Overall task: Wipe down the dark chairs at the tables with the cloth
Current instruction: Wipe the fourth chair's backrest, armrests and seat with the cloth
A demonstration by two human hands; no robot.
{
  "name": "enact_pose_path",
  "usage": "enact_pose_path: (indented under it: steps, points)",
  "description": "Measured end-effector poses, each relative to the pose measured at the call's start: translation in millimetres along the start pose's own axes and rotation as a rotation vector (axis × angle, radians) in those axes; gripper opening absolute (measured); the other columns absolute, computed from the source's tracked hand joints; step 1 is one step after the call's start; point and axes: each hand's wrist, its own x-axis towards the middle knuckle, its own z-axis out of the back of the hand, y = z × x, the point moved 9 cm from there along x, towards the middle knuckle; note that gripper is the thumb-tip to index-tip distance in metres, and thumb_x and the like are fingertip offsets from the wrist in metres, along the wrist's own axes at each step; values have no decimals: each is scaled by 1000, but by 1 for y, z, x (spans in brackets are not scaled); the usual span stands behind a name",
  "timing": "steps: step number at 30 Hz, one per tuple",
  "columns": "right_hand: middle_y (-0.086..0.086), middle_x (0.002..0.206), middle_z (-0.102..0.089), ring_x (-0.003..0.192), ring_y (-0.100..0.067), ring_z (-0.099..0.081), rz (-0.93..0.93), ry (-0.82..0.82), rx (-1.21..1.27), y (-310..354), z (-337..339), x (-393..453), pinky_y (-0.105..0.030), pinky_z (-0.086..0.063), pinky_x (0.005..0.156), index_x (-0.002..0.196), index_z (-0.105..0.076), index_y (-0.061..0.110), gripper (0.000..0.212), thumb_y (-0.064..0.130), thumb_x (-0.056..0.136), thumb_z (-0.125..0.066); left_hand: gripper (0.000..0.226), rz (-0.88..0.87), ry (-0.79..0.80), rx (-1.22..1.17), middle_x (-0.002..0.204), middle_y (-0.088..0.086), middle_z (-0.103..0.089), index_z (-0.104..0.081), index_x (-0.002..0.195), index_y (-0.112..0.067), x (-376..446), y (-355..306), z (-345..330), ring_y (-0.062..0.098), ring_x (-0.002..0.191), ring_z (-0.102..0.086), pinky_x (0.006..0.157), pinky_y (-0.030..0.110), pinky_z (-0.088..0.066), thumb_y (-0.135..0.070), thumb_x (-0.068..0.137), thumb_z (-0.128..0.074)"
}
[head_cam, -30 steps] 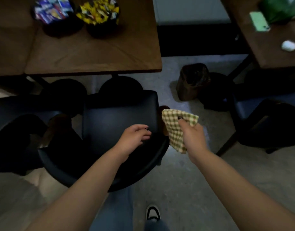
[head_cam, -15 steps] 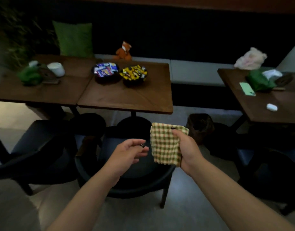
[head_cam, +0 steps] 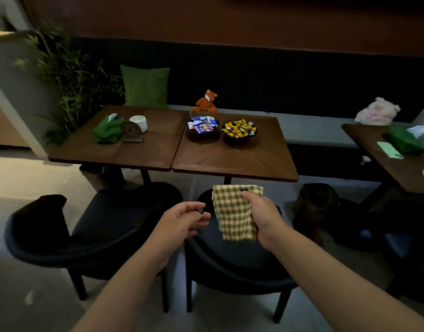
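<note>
Head view: at the far left a leafy plant point(head_cam: 69, 77) is seen beside a green cushion point(head_cam: 145, 86) propped on the bench. 2 wooden tables point(head_cam: 124, 149) are pushed together; on the left one a green bundle point(head_cam: 108, 129) and a white cup point(head_cam: 139, 122) are set, and on the right one 2 dark bowls of wrapped sweets point(head_cam: 202, 127) are placed side by side, with an orange fox toy point(head_cam: 206, 101) seated on the bench behind them. Below, 2 dark chairs are drawn up near the tables: the left chair point(head_cam: 69, 238) and the right chair point(head_cam: 235, 264). The left hand point(head_cam: 182, 221) is held above the gap between them, its fingers loosely curled, and a small dark object seems to be pinched at the fingertips, though what it is cannot be told. The checked cloth point(head_cam: 232, 213) is held in the air over the right chair's seat, apart from it, gripped along its right edge by the right hand point(head_cam: 263, 216), thumb on the top corner. Further right, a brown bag point(head_cam: 314, 207) is seen on the floor, a third table point(head_cam: 393, 168) with a green phone point(head_cam: 390, 150), and a pale plush toy point(head_cam: 376, 111) on the bench.
</note>
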Motion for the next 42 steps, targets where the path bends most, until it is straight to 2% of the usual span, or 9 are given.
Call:
enact_pose_path:
  steps: [6,13,17,20,24,29,32,35,42]
  points:
    - [-9,87,-74,81,-28,-71,-86,-28,-11,-66,-117,-4,-42,-58,77,94,-67,12,24,30,95,-52,21,29,-3,77,95,-7,-76,-65,111,-25,-4,31,133,7,90,-71,85,33,-50,-16,99,-50]
    - [-6,84,-71,73,-21,-69,-30,-128,-167,-83,-167,39,-26,-51,56,87,-66,15,23,30,96,-50,20,76,0,74,98,-9,-75,-64,112,-29,44,59,217,6,92,-71,83,31,-50,-21,98,-52]
    - [-10,105,-66,94,-26,-63,67,-184,-373,-84,-190,87,-37,-52,82,111,-62,13,28,31,97,-46,19,125,18,76,97,-10,-75,-64,110,-31,91,82,235,4,90,-70,81,29,-50,-22,96,-55]
    - [-3,115,-63,102,-19,-58,194,-181,-514,-90,-219,114,-26,-43,82,116,-60,19,24,26,97,-46,19,157,17,82,98,-11,-74,-63,109,-33,123,99,245,-1,87,-69,73,22,-49,-23,95,-57]
    - [0,131,-58,123,-14,-51,413,20,-810,-109,-287,141,-24,-37,105,123,-63,16,33,9,96,-45,17,212,-69,41,101,-6,-70,-60,109,-29,161,130,262,3,86,-69,65,14,-49,-19,96,-55]
    - [-12,135,-52,134,-33,-34,460,288,-1350,-186,-347,150,-35,-18,116,131,-53,9,39,21,94,-45,20,319,-147,-20,107,2,-63,-55,118,-17,193,185,278,16,100,-61,94,37,-48,-15,98,-50]
    - [-7,139,-51,144,-24,-19,436,283,-1484,-202,-350,155,-33,-6,118,134,-52,12,52,44,94,-41,15,385,-162,-92,104,1,-62,-55,112,-18,208,210,285,13,95,-60,86,36,-49,-15,98,-49]
    - [-11,139,-51,144,-23,-19,401,312,-1659,-205,-357,175,-35,-5,117,131,-55,10,55,45,96,-33,14,396,-117,-103,105,-1,-61,-53,110,-18,227,228,291,13,99,-58,74,28,-46,-22,103,-42]
    - [-1,146,-45,141,-29,-23,137,475,-2273,-236,-377,246,-55,-2,112,137,-50,22,54,48,98,-23,23,413,-68,-120,115,4,-62,-54,114,-14,266,269,300,18,108,-58,86,35,-45,-26,105,-37]
